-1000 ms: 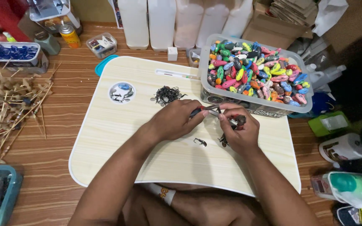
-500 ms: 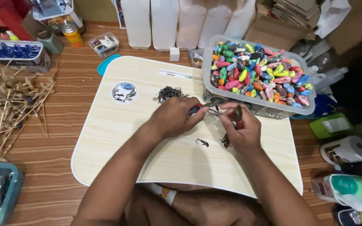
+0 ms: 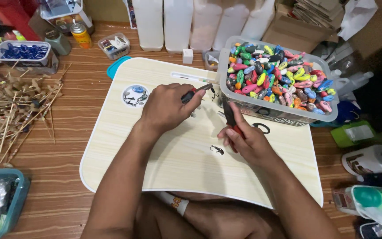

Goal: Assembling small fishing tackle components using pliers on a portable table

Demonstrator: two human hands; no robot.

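My left hand point(image 3: 168, 107) grips red-handled pliers point(image 3: 197, 92) whose tip points right, above a pile of small dark hooks that the hand mostly hides. My right hand point(image 3: 246, 140) holds a second pair of red-handled pliers point(image 3: 229, 113), tip pointing up toward the clear tub. Both hands hover over a pale wooden lap board point(image 3: 186, 159). A single dark hook point(image 3: 217, 150) lies on the board just left of my right hand. A small black ring point(image 3: 261, 128) lies to its upper right.
A clear plastic tub point(image 3: 279, 108) full of colourful fishing lures stands at the board's far right corner. A round recess point(image 3: 135, 96) in the board holds small parts. Wooden sticks point(image 3: 9, 110) lie left, a blue tray point(image 3: 23, 52) behind them, white jugs point(image 3: 177, 22) at the back.
My hands have drawn apart: the left moved up toward the hook pile, the right dropped lower and turned its pliers upright. The hooks between the two pliers are no longer held together.
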